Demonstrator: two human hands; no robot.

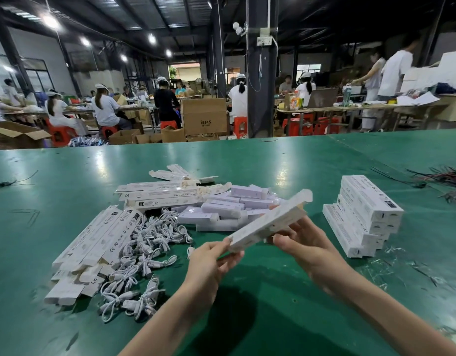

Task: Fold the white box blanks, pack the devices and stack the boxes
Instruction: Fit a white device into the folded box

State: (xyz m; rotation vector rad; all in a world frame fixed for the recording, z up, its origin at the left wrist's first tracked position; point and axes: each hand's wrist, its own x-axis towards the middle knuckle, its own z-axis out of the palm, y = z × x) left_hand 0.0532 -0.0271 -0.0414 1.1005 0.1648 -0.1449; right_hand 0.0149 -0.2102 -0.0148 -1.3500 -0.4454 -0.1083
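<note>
A long white box (269,220) hangs tilted above the green table (273,291), its far end raised to the right with a flap standing out. My left hand (211,263) pinches its near end. My right hand (306,242) grips its middle from below. Flat white box blanks (93,245) lie fanned out at the left, with more blanks (160,194) behind them. Pale wrapped devices (229,209) are heaped in the middle. A stack of closed white boxes (363,214) stands at the right.
A tangle of white cables (142,253) lies between the blanks and my left arm. Dark wires (442,178) lie at the far right edge, and thin black wires (5,182) at the far left. Seated workers and cardboard cartons (203,116) fill the hall behind the table.
</note>
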